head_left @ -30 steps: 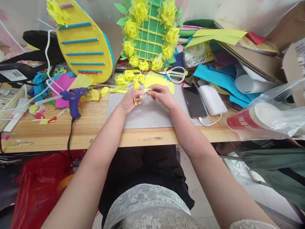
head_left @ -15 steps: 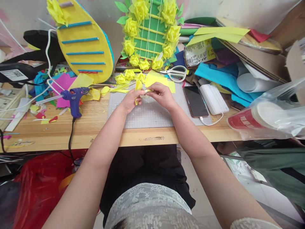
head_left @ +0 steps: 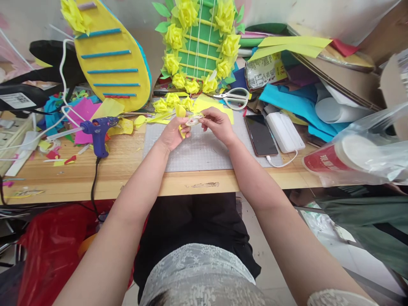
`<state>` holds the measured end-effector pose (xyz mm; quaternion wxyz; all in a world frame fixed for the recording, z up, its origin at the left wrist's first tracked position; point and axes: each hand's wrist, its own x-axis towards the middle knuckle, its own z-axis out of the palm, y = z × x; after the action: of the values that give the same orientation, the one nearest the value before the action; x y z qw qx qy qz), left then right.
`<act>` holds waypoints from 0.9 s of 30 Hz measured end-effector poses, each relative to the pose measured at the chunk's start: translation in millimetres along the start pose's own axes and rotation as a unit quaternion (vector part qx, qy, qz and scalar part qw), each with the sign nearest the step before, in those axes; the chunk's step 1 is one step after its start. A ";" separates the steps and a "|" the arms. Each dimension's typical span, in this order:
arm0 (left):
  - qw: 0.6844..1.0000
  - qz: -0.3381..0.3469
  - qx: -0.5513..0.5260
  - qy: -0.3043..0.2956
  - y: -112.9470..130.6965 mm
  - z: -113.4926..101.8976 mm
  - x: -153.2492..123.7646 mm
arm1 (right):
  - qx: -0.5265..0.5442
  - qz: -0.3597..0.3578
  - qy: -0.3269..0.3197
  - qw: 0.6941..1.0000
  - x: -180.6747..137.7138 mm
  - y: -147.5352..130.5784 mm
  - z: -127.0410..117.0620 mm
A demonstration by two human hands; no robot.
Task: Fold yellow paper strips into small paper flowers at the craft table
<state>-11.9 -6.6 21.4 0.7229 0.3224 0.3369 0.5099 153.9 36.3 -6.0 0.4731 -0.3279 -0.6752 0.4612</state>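
Tabletop point(head_left: 76, 182) littered around cutting mat point(head_left: 204, 155), wall point(head_left: 270, 12) behind; above mat, left hand point(head_left: 173, 133) clasps yellow paper point(head_left: 180, 111), right hand point(head_left: 219, 125) pinches white ring point(head_left: 194, 121).

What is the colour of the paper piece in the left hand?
Yellow paper piece, seen in the head view.

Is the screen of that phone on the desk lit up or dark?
Dark: the phone lies face up, its screen black, with no picture or icons visible.
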 end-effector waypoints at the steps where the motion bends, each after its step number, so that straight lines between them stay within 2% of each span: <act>1: 1.000 0.000 0.008 0.004 0.1 -0.4 0.1 | -0.020 -0.008 0.001 1.000 -0.2 -0.1 -1.6; 10: 0.991 0.026 0.125 0.046 1.2 -0.4 -0.1 | -0.201 -0.092 -0.034 0.975 -3.9 -12.5 -9.2; 14: 0.988 0.005 0.143 0.049 3.7 -2.9 -0.6 | -0.233 -0.103 -0.044 0.966 -5.7 -17.4 -7.1; 18: 0.996 -0.040 0.074 0.042 8.0 -1.3 -2.5 | -0.167 -0.072 -0.027 0.983 -5.8 -16.4 -0.3; 22: 0.998 -0.058 0.001 0.037 10.6 3.4 -4.1 | -0.031 0.012 -0.013 0.999 -3.7 -9.1 8.5; 24: 0.998 -0.056 -0.002 0.041 10.4 4.2 -4.0 | 0.015 0.041 -0.031 0.999 -2.9 -6.1 10.6; 27: 0.998 -0.042 0.026 0.043 8.3 2.7 -2.8 | 0.033 0.041 -0.037 0.998 -2.5 -3.6 9.8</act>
<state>-14.7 -7.4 30.1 0.7197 0.3047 0.3944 0.4834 145.5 29.7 -4.7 0.4386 -0.3223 -0.6629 0.5142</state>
